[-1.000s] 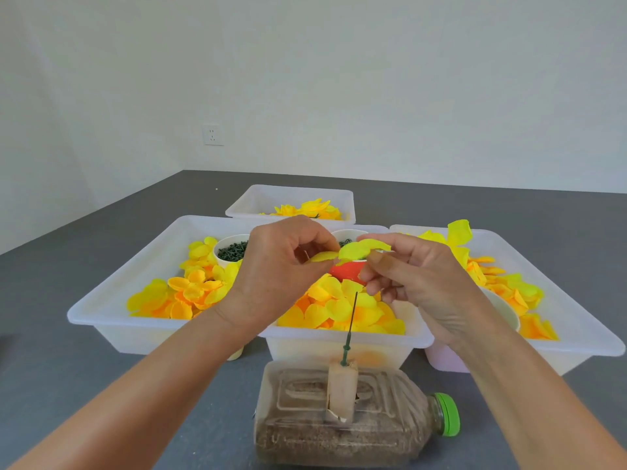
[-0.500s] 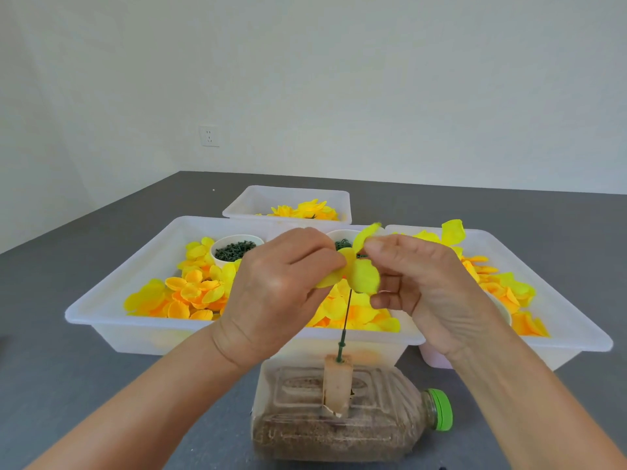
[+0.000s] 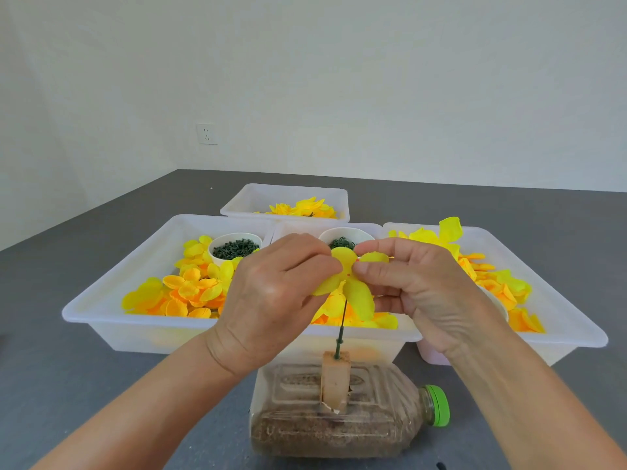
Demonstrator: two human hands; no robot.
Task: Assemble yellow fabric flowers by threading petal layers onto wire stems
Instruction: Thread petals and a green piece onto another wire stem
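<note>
The left hand [image 3: 271, 300] and the right hand [image 3: 417, 286] each pinch a side of a yellow petal layer [image 3: 349, 283] with curled fingers, holding it at the top of a thin green wire stem [image 3: 341, 329]. The stem stands up in a small wooden block [image 3: 335, 381] stuck in a plastic bottle [image 3: 339, 415] lying on its side on the gray table [image 3: 68, 385]. Behind the hands sit white bins [image 3: 135, 330] full of yellow petals.

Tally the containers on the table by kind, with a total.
White plastic bins: 4 — left, middle, right, back
White cups of green bits: 2 — one, another
Green-capped plastic bottle lying down: 1
Total: 7
</note>
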